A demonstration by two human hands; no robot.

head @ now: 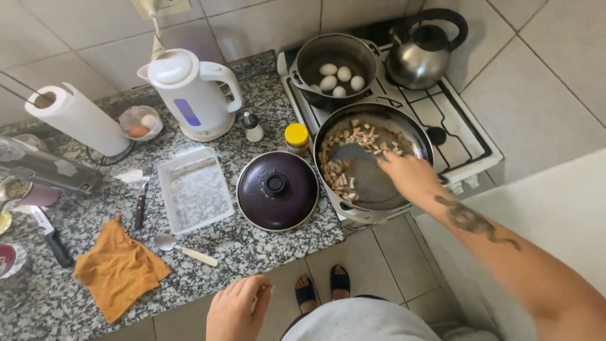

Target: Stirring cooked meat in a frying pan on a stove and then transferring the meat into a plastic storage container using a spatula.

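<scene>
1. Frying pan (360,183) sits on the stove (467,142), right of the dark lid (278,191); right hand (407,172) reaches in, fingers pinched among chopped pieces (353,136); a hot pan could burn them.
2. Left hand (235,309), loosely curled, holds nothing; the pan's unsteadied near rim could tip.

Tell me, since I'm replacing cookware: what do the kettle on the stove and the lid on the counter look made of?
Stovetop kettle: looks like polished steel, with mirror-like reflections; its handle is black, possibly plastic. Lid: dark maroon with a glossy sheen, perhaps enamelled or coated metal, with a black knob; hard to tell for sure.
</scene>
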